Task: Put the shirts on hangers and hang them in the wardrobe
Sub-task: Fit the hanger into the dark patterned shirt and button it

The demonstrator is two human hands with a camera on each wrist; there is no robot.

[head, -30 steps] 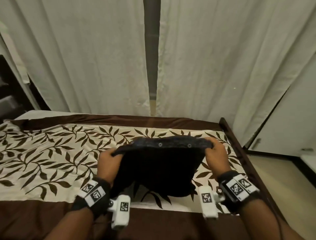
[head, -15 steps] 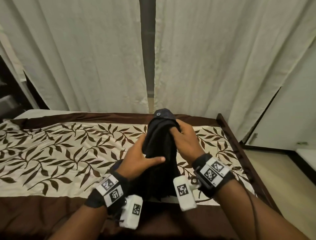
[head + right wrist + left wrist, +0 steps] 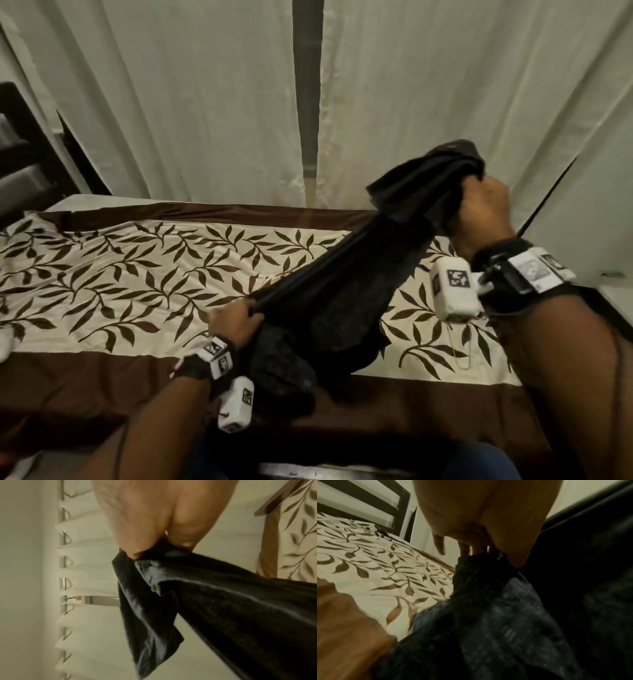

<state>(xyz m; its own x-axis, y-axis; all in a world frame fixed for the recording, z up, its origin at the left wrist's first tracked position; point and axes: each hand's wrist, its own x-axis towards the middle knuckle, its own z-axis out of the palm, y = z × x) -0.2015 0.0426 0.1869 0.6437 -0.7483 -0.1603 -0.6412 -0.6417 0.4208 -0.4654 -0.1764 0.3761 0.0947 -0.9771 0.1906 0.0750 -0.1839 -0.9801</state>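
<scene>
While the right hand (image 3: 481,209) grips its upper end and the left hand (image 3: 233,320) pinches its lower, the black shirt (image 3: 346,274) stretches diagonally above the bed (image 3: 137,274).

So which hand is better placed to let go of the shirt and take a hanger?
Probably the left hand: it pinches only a low edge of the shirt near the bed. The right hand holds the bunched top up. No hanger is in view.
</scene>
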